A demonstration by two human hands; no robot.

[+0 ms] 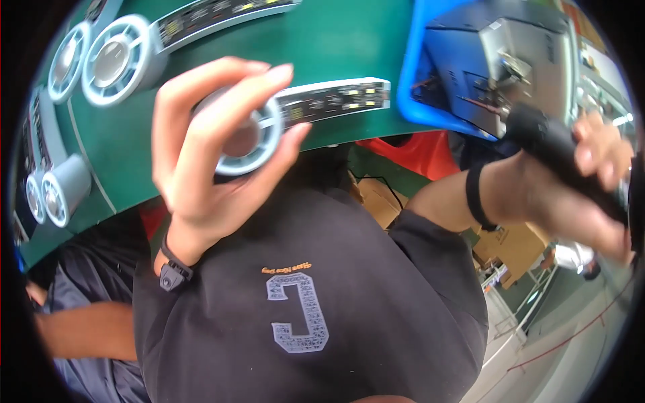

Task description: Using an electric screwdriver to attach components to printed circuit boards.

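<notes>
My left hand (195,144) is wrapped round the circular head of a light-blue housing (262,144) near the table's front edge. From that head a straight handle points right, its exposed circuit board (332,101) facing up. At the right, my right hand (561,198) grips a black electric screwdriver (547,138), somewhat smeared by motion. Its thin bit (480,104) points left, in front of a blue bin (407,87), apart from the housing. Similar light-blue housings (144,67) with round spoked heads lie at the far left, some with boards showing.
The green table (336,40) ends in front of my torso. Inside the blue bin are grey panels (537,60) and small metal parts. A red stool (426,154) and cardboard boxes (514,248) are below. Another person's arm (87,329) reaches in at the lower left.
</notes>
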